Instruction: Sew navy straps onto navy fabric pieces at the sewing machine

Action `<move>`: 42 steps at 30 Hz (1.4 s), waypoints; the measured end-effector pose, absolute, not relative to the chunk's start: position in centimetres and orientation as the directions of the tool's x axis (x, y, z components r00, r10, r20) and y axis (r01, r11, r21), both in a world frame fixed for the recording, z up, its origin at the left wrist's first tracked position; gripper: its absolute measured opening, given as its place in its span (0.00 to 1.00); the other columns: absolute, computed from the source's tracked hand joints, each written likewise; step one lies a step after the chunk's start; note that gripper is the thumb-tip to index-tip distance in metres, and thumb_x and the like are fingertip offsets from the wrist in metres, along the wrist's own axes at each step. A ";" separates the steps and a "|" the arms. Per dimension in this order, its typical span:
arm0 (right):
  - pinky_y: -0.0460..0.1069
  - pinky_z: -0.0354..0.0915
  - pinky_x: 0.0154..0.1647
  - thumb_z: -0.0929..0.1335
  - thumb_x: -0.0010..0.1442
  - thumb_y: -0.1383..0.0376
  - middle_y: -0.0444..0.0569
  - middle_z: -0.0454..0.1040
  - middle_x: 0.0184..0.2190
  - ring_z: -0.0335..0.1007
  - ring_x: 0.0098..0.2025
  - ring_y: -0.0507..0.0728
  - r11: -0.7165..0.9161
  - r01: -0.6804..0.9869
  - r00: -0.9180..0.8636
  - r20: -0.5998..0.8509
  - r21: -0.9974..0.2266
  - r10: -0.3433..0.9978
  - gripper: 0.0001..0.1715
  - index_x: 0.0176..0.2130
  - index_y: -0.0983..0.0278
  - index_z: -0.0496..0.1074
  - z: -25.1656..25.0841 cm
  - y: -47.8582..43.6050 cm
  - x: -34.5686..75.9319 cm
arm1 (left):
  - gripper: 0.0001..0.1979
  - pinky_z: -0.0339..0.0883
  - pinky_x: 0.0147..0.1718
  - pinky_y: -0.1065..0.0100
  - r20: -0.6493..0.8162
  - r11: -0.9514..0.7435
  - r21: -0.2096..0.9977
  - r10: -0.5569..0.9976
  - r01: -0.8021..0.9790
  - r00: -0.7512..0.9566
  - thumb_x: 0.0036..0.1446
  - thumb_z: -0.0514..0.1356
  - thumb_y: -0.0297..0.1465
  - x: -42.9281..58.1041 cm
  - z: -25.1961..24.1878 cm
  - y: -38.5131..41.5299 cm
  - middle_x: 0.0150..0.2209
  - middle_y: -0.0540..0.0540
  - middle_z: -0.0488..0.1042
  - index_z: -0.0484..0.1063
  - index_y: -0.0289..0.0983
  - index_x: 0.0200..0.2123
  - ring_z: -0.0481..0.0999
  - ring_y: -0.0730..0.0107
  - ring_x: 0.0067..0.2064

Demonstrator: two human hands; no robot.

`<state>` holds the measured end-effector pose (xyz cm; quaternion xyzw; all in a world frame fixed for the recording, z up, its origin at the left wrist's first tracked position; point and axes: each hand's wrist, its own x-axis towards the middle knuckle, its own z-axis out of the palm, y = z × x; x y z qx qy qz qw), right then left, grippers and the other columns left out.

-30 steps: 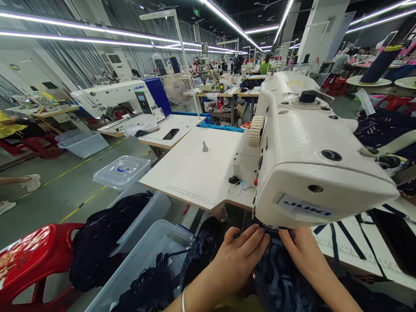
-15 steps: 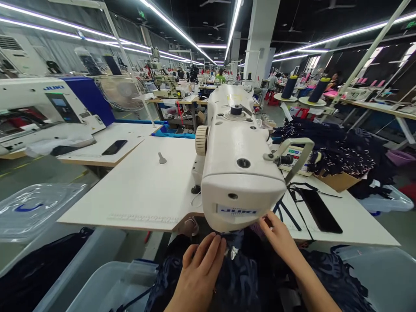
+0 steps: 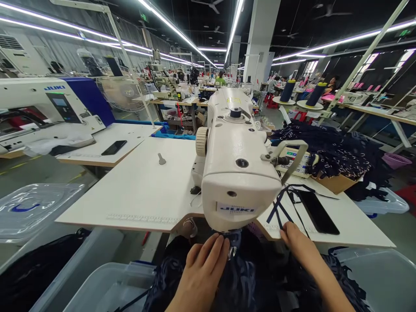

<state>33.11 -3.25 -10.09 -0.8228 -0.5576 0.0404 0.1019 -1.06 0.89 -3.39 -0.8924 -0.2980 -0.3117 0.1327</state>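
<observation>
Navy cloth (image 3: 243, 277) lies under the left hand (image 3: 203, 271), fingers together, by the table's (image 3: 130, 186) near edge; the right hand (image 3: 297, 240) apparently reaches for straps (image 3: 274, 209), neither hold readable, calling for a pinch.

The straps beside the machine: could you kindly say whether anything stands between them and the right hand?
Nothing visible does: the right hand is at the near ends of the straps, though contact is unclear.
</observation>
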 end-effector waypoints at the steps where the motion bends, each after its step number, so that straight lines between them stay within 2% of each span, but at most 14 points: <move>1: 0.48 0.52 0.23 0.64 0.61 0.67 0.53 0.71 0.33 0.73 0.31 0.61 -0.356 0.914 0.369 0.038 -0.193 0.929 0.04 0.32 0.62 0.63 -10.0 -3.1 33.2 | 0.25 0.49 0.56 0.63 0.636 -0.786 -0.057 0.447 0.616 0.629 0.60 0.47 0.20 -1.0 -3.2 0.8 0.53 0.44 0.74 0.70 0.38 0.57 0.65 0.63 0.58; 5: 0.48 0.49 0.22 0.63 0.60 0.71 0.51 0.70 0.32 0.72 0.28 0.59 -0.365 0.916 0.376 0.037 -0.169 0.926 0.07 0.30 0.62 0.65 -9.4 -2.3 34.0 | 0.23 0.49 0.58 0.63 0.587 -0.779 -0.081 0.467 0.622 0.661 0.61 0.49 0.21 -0.9 -2.4 0.4 0.53 0.46 0.74 0.69 0.38 0.57 0.65 0.65 0.57; 11: 0.50 0.58 0.28 0.61 0.64 0.61 0.61 0.69 0.43 0.72 0.37 0.62 -0.350 0.891 0.396 0.117 -0.289 0.911 0.11 0.43 0.65 0.67 -9.9 -2.0 33.5 | 0.15 0.55 0.59 0.63 0.640 -0.838 -0.085 0.369 0.539 0.674 0.61 0.48 0.25 -1.8 -2.3 0.6 0.55 0.39 0.71 0.74 0.34 0.43 0.64 0.61 0.60; 13: 0.51 0.58 0.29 0.61 0.63 0.61 0.61 0.70 0.40 0.71 0.35 0.63 -0.351 0.870 0.410 0.111 -0.347 0.905 0.10 0.40 0.65 0.67 -10.0 -2.0 33.3 | 0.14 0.55 0.59 0.64 0.591 -0.864 -0.101 0.347 0.493 0.728 0.61 0.47 0.24 -2.2 -1.8 0.6 0.57 0.37 0.69 0.73 0.33 0.40 0.64 0.62 0.60; 15: 0.50 0.57 0.28 0.61 0.61 0.63 0.57 0.70 0.35 0.69 0.31 0.61 -0.344 0.839 0.413 0.083 -0.422 0.907 0.07 0.34 0.63 0.66 -9.7 -1.9 33.2 | 0.14 0.55 0.59 0.64 0.518 -0.871 -0.127 0.350 0.475 0.780 0.61 0.49 0.25 -2.5 -1.0 0.5 0.59 0.37 0.68 0.72 0.33 0.45 0.64 0.62 0.60; 17: 0.49 0.55 0.26 0.62 0.59 0.63 0.50 0.69 0.28 0.66 0.27 0.58 -0.318 0.793 0.394 0.039 -0.519 0.918 0.08 0.28 0.61 0.64 -8.7 -1.4 33.2 | 0.20 0.56 0.58 0.63 0.440 -0.875 -0.149 0.358 0.460 0.823 0.62 0.55 0.33 -2.8 -0.2 0.3 0.61 0.37 0.65 0.67 0.33 0.56 0.62 0.59 0.62; 19: 0.48 0.56 0.25 0.65 0.59 0.58 0.44 0.66 0.21 0.63 0.24 0.56 -0.265 0.725 0.335 -0.010 -0.635 0.942 0.14 0.24 0.60 0.64 -7.1 -0.5 33.4 | 0.34 0.58 0.56 0.63 0.385 -0.886 -0.156 0.352 0.436 0.853 0.59 0.60 0.44 -3.0 0.4 0.2 0.63 0.37 0.63 0.58 0.33 0.64 0.61 0.56 0.62; 21: 0.48 0.58 0.25 0.66 0.58 0.50 0.41 0.64 0.18 0.62 0.22 0.54 -0.197 0.624 0.259 -0.038 -0.756 0.965 0.20 0.24 0.61 0.66 -4.7 0.8 33.6 | 0.44 0.59 0.54 0.64 0.371 -0.888 -0.127 0.370 0.441 0.852 0.55 0.61 0.51 -2.9 0.7 0.1 0.61 0.36 0.65 0.54 0.31 0.66 0.64 0.54 0.60; 24: 0.47 0.54 0.21 0.62 0.60 0.42 0.39 0.60 0.16 0.54 0.18 0.51 -0.092 0.421 0.255 0.020 -0.902 0.967 0.27 0.30 0.62 0.70 -0.4 3.2 34.1 | 0.45 0.62 0.51 0.62 0.401 -0.864 -0.052 0.441 0.500 0.803 0.55 0.58 0.58 -2.1 0.6 0.1 0.53 0.37 0.73 0.60 0.30 0.63 0.71 0.54 0.52; 28: 0.46 0.45 0.18 0.59 0.61 0.40 0.35 0.48 0.20 0.41 0.18 0.50 0.164 0.181 0.434 0.229 -0.970 0.871 0.24 0.39 0.56 0.62 5.3 5.1 33.5 | 0.24 0.67 0.46 0.61 0.467 -0.775 -0.063 0.534 0.629 0.704 0.65 0.55 0.45 -0.2 -0.4 0.1 0.43 0.42 0.75 0.70 0.32 0.53 0.74 0.59 0.45; 31: 0.46 0.44 0.17 0.67 0.57 0.43 0.37 0.54 0.23 0.45 0.19 0.49 0.268 0.042 0.462 0.257 -0.962 0.849 0.21 0.42 0.53 0.63 6.8 4.3 30.6 | 0.16 0.68 0.46 0.64 0.511 -0.782 -0.070 0.505 0.619 0.696 0.69 0.52 0.35 0.3 -1.1 0.0 0.45 0.42 0.74 0.70 0.31 0.52 0.73 0.62 0.47; 33: 0.45 0.47 0.16 0.74 0.49 0.46 0.40 0.64 0.25 0.52 0.19 0.49 0.167 -0.115 0.388 0.111 -0.979 0.915 0.25 0.40 0.55 0.65 5.9 2.9 27.8 | 0.15 0.68 0.47 0.64 0.516 -0.808 -0.076 0.470 0.585 0.716 0.70 0.51 0.34 0.1 -1.0 0.0 0.49 0.42 0.73 0.69 0.34 0.53 0.73 0.63 0.48; 36: 0.48 0.62 0.20 0.76 0.45 0.46 0.43 0.69 0.25 0.63 0.21 0.51 -0.058 -0.128 0.243 -0.088 -0.990 0.966 0.29 0.39 0.60 0.67 3.0 1.0 23.7 | 0.13 0.69 0.49 0.64 0.475 -0.845 -0.078 0.436 0.530 0.765 0.69 0.52 0.31 -0.4 -0.4 0.0 0.51 0.44 0.73 0.69 0.35 0.53 0.72 0.64 0.49; 42: 0.53 0.71 0.31 0.72 0.47 0.42 0.46 0.74 0.28 0.72 0.26 0.57 -0.125 0.077 0.250 -0.103 -0.989 0.963 0.33 0.42 0.61 0.66 -0.2 0.1 20.5 | 0.17 0.69 0.51 0.68 0.560 -0.895 0.123 0.419 0.428 0.715 0.71 0.43 0.26 -1.1 -0.2 0.1 0.47 0.42 0.76 0.71 0.32 0.47 0.74 0.68 0.50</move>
